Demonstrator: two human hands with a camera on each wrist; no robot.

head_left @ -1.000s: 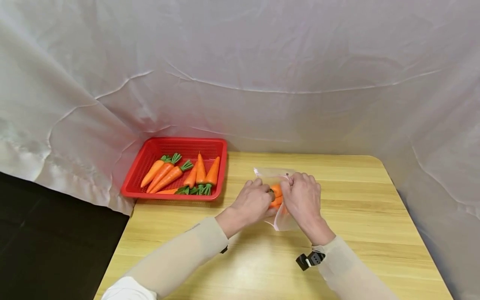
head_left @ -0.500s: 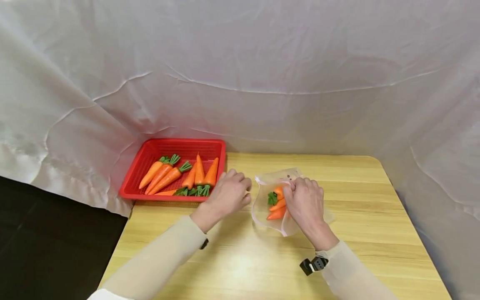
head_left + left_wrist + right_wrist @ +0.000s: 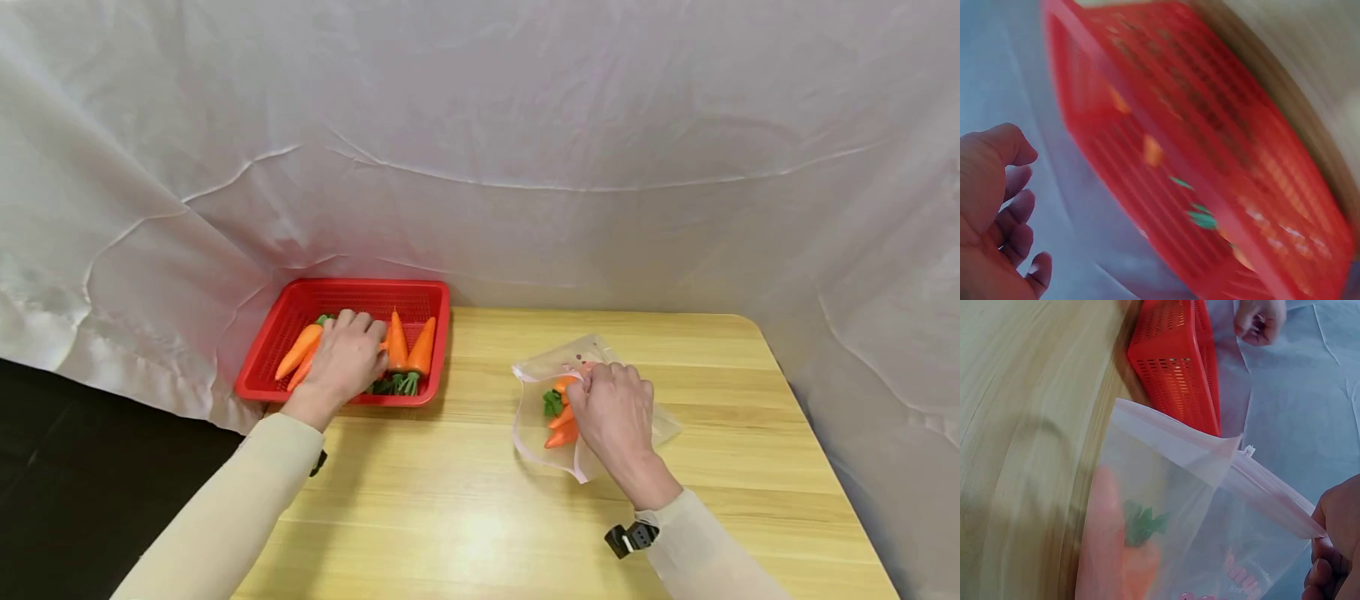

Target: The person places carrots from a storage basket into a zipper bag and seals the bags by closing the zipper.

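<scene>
While my right hand [image 3: 617,410] pinches the rim of the clear plastic zip bag [image 3: 540,433] lying on the pale wooden table [image 3: 480,517] — orange toy carrots [image 3: 562,421] inside — my left hand [image 3: 343,360] hovers over the loose toy carrots [image 3: 408,350] in the red slotted plastic basket [image 3: 420,293], fingers loosely curled, gripping nothing.

Table [image 3: 480,517]: light wood, grain running left to right, far right corner rounded; I log one piece.
Backdrop [image 3: 525,125]: white cloth, creased, hung behind the table and down both sides, meeting its far edge.
Dark patch [image 3: 90,483]: black, lower left, beyond the table's left edge; floor or cover, I cannot tell from here.
Right wrist view: table blurred, cloth in the background.
</scene>
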